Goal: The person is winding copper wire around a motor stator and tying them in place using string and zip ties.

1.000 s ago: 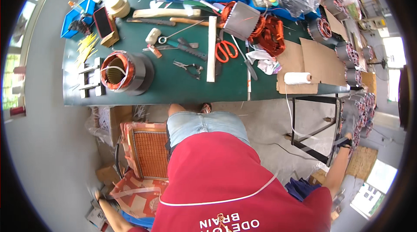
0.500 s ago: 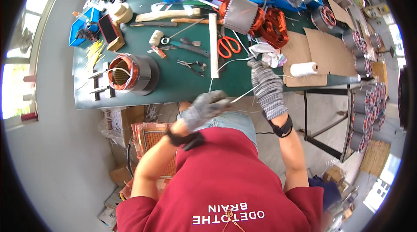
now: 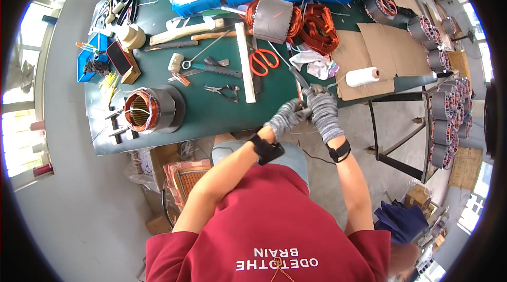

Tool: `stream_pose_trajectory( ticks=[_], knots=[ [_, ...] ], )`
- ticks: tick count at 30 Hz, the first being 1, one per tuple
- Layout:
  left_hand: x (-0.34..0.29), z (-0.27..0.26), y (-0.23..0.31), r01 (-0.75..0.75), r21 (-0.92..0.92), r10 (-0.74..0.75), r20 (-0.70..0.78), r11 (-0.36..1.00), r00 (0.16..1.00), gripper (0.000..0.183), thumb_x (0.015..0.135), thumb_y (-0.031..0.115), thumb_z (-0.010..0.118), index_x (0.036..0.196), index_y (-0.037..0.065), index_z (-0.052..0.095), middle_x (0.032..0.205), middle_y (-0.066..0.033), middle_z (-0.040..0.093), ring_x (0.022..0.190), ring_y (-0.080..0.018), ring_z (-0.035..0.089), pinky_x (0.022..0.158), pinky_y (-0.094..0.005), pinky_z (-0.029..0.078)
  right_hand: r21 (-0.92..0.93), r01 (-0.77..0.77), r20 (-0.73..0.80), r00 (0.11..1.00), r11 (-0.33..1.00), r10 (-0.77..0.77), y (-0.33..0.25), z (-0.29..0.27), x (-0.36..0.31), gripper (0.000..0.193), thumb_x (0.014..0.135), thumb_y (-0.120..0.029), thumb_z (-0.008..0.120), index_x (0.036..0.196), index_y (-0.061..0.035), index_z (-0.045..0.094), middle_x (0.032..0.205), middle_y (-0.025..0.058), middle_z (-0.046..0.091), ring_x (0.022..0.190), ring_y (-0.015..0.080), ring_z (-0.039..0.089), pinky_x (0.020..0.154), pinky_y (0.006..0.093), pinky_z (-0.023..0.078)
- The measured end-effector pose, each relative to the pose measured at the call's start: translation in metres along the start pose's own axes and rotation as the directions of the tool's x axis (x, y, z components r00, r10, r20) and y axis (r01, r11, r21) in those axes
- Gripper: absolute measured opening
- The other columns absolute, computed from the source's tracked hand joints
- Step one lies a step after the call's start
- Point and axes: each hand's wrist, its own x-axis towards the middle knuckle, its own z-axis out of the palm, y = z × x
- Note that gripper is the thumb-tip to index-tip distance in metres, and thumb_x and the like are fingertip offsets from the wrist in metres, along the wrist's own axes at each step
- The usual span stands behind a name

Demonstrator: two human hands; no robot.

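My gloved left hand (image 3: 289, 116) and gloved right hand (image 3: 321, 108) are close together at the table's front edge, left fingers pinched beside the right palm. Fingers of the right hand are curled round a white cord that trails from the white spool (image 3: 361, 77) at its right. What the left fingers hold is hidden by the glove. Just beyond the hands lies a grey, blade-like strip (image 3: 298, 77). A crumpled white cloth (image 3: 312, 63) sits behind the right hand, and red-handled scissors (image 3: 264, 61) lie to the left, beside a white flat bar (image 3: 244, 65).
A stator (image 3: 169, 108) with copper windings stands at the table's left. Another wound stator (image 3: 273, 20) and a copper coil bundle (image 3: 319, 31) lie at the back, before blue bins (image 3: 198, 6). Pliers (image 3: 224, 91) and a mallet (image 3: 176, 62) lie mid-table. Cardboard (image 3: 359, 49) covers the right side.
My left hand has moved up and right to meet the right hand. The white cord stretched between them no longer shows. The view has shifted, so the table things appear further left.
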Motion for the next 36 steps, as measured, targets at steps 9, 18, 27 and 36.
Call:
stream_pose_trajectory(
  ticks=[9, 18, 27, 36],
  knots=[
    [-0.046, -0.029, -0.029, 0.163, 0.326, -0.149, -0.068, 0.931, 0.986, 0.006, 0.086, 0.01, 0.056, 0.084, 0.005, 0.057, 0.065, 0.0026, 0.048, 0.058, -0.0071, 0.043, 0.052, -0.0248, 0.039, 0.637, 0.069, 0.199, 0.947, 0.768, -0.251, -0.015, 0.023, 0.077, 0.035, 0.08, -0.023, 0.061, 0.11, -0.0068, 0.056, 0.103, 0.0196, 0.059, 0.106, 0.0333, 0.053, 0.092, 0.0374, 0.043],
    [-0.039, -0.062, -0.069, 0.21, 0.394, -0.14, -0.198, 0.895, 0.97, 0.004, 0.084, 0.004, 0.058, 0.088, 0.004, 0.057, 0.068, 0.0001, 0.054, 0.058, -0.0104, 0.048, 0.054, -0.0257, 0.043, -0.061, -0.065, 0.393, 0.916, 0.996, 0.084, -0.094, 0.079, 0.135, 0.061, 0.087, -0.011, 0.048, 0.141, -0.0201, 0.023, 0.121, 0.0123, 0.051, 0.099, 0.025, 0.059, 0.088, 0.0358, 0.047],
    [-0.024, -0.062, 0.021, 0.08, 0.543, 0.068, -0.248, 0.836, 0.966, 0.009, 0.076, 0.01, 0.062, 0.08, 0.002, 0.06, 0.087, -0.0083, 0.059, 0.077, -0.0152, 0.054, 0.069, -0.0281, 0.044, 0.891, -0.435, 0.399, 0.886, -0.127, -0.237, 0.028, -0.014, -0.031, 0.034, 0.091, -0.031, 0.051, 0.114, -0.0061, 0.049, 0.094, 0.0064, 0.058, 0.075, 0.0106, 0.056, 0.059, 0.0261, 0.047],
    [0.0, -0.022, 0.047, -0.059, 0.268, 0.027, 0.122, 0.962, 0.992, 0.049, 0.071, -0.004, 0.055, 0.119, 0.003, 0.054, 0.077, 0.0049, 0.048, 0.06, -0.0033, 0.037, 0.056, -0.019, 0.037, 0.789, -0.486, 0.455, 0.874, -0.377, -0.174, 0.015, 0.012, -0.101, 0.042, 0.092, -0.045, 0.046, 0.096, -0.0044, 0.056, 0.063, 0.004, 0.055, 0.049, 0.0117, 0.052, 0.044, 0.0242, 0.043]
  ],
)
